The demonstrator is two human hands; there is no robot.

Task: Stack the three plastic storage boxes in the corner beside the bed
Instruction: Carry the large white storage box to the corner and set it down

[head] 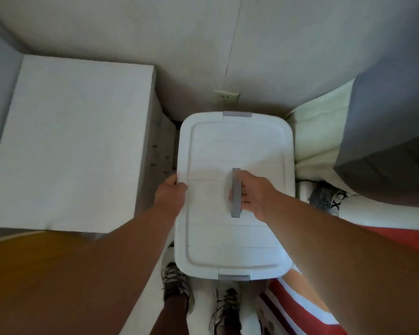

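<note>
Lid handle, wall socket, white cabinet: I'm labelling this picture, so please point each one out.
lid handle (236, 192), head view, middle of the grey bar beside the right hand's fingers.
wall socket (226, 96), head view, centre of its faceplate.
white cabinet (78, 141), head view, middle of its flat top.

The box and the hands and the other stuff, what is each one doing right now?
Box: lid on, held in the air in both hands.
Handle: gripped by the right hand.
Clips: flat against the lid at both ends.
Left hand: closed on the box's left edge.
Right hand: closed around the handle.
Bed: covered with a grey blanket.
Wall socket: nothing plugged in.
</note>
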